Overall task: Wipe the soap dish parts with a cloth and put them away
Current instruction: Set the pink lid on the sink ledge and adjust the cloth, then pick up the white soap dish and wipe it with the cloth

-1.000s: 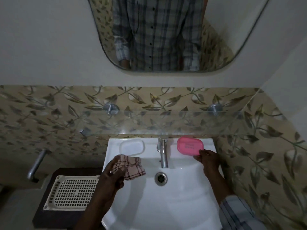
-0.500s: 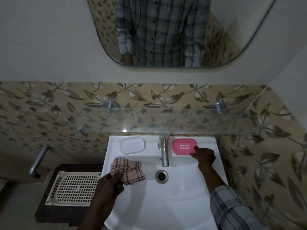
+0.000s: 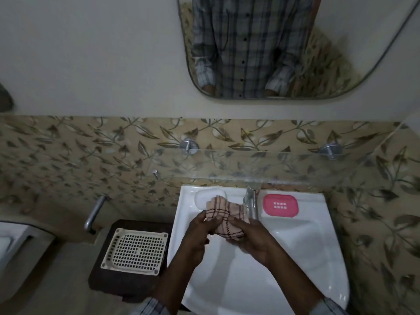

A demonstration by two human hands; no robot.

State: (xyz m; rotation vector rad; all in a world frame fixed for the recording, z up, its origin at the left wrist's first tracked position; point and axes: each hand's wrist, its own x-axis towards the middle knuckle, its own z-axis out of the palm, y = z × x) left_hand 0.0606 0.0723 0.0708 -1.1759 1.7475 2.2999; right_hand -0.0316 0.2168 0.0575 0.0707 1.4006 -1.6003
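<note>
Checked cloth (image 3: 225, 218) is gripped by left hand (image 3: 200, 233) and right hand (image 3: 252, 239) above the white washbasin (image 3: 295, 258); pink soap dish part (image 3: 280, 205) is left beside the tap (image 3: 251, 202).

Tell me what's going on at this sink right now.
A person stands at a white washbasin with both hands over the bowl. The left hand and right hand together hold a bunched checked cloth in front of the tap. Neither hand has a soap dish part. The pink slotted part lies on the basin ledge right of the tap, and the white part lies on the ledge to the left, partly behind the cloth.
</note>
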